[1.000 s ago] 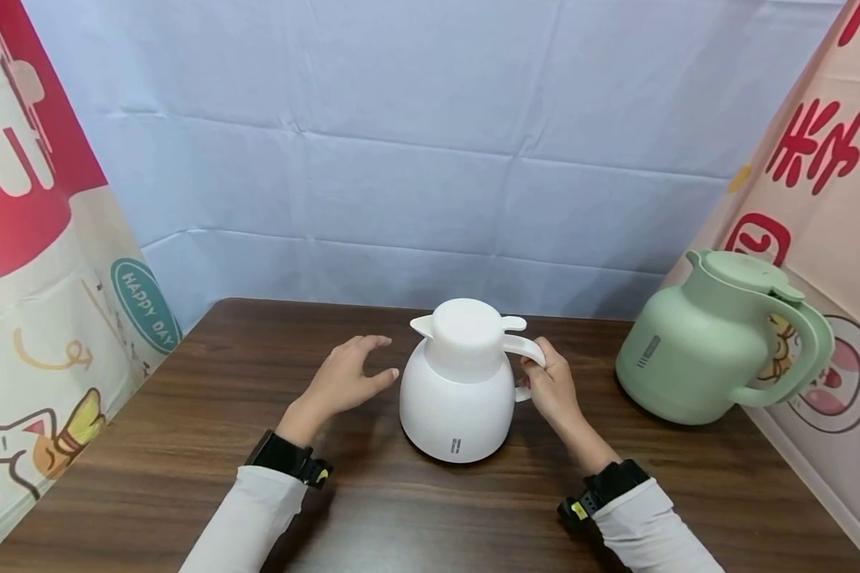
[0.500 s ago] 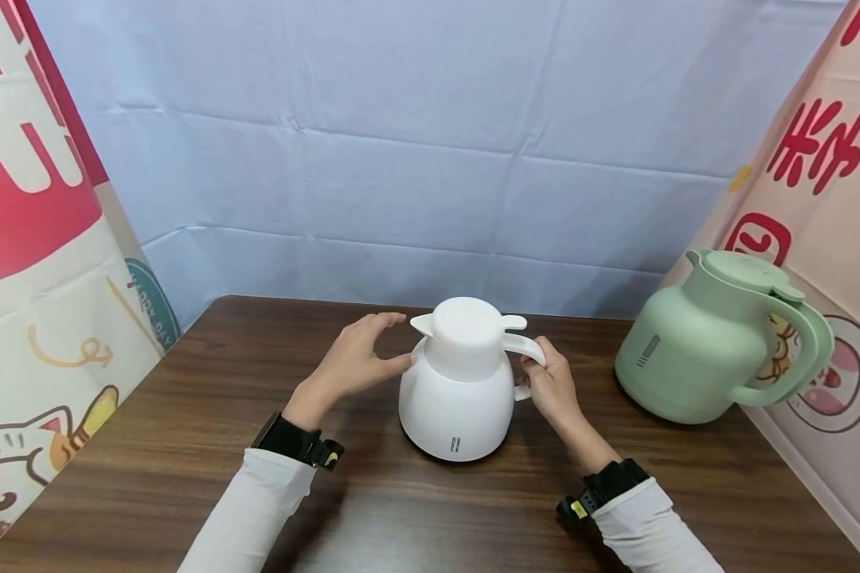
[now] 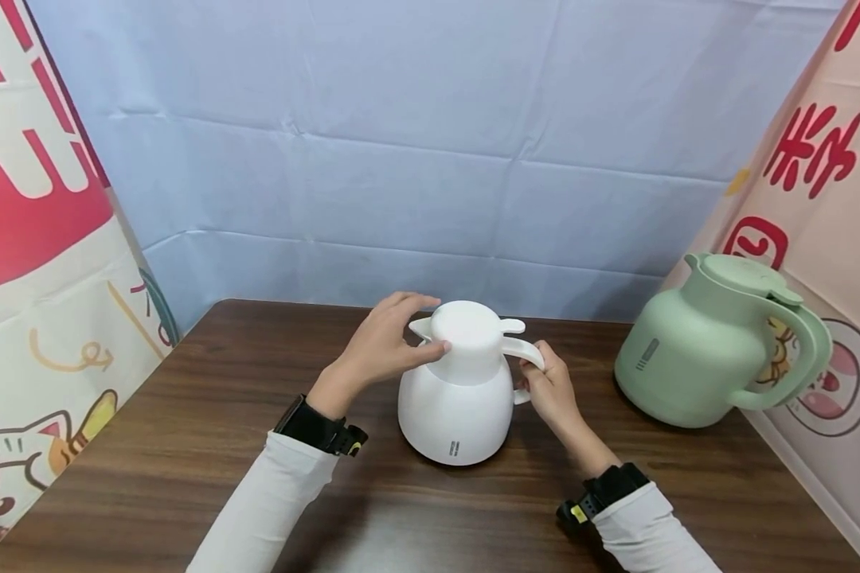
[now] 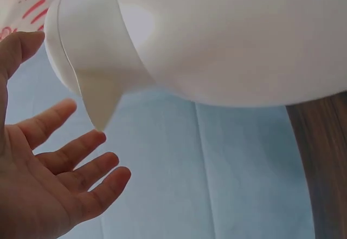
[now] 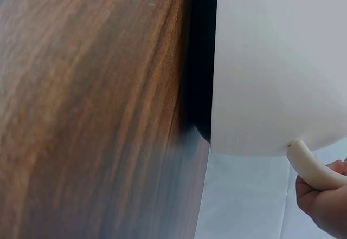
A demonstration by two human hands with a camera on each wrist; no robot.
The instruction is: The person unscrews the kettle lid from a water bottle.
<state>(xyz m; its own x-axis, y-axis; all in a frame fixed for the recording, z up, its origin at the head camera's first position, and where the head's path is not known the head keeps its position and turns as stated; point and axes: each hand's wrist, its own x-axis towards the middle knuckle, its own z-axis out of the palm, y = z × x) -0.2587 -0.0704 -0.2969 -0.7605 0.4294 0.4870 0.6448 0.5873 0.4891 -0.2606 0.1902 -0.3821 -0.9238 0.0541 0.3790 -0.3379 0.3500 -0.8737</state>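
A white thermos jug [image 3: 455, 414] stands upright on the wooden table, its spout to the left and its handle to the right. My right hand [image 3: 553, 386] grips the handle; in the right wrist view, the fingers [image 5: 325, 204] curl round its lower end. Beside the spout, my left hand [image 3: 380, 342] spreads its thumb and fingers around the lid [image 3: 466, 322]. The left wrist view has the thumb tip at the lid's edge and the fingers [image 4: 81, 147] loosely bent near the spout [image 4: 101, 106].
A larger green thermos jug [image 3: 695, 350] stands at the right side of the table [image 3: 186, 414]. A pale blue cloth [image 3: 401, 159] hangs behind the table. Printed curtains [image 3: 36, 318] flank it on both sides.
My left hand has moved right and slightly up, from beside the white jug to its spout and lid. The right hand keeps its grip on the handle, and the jug stays put.
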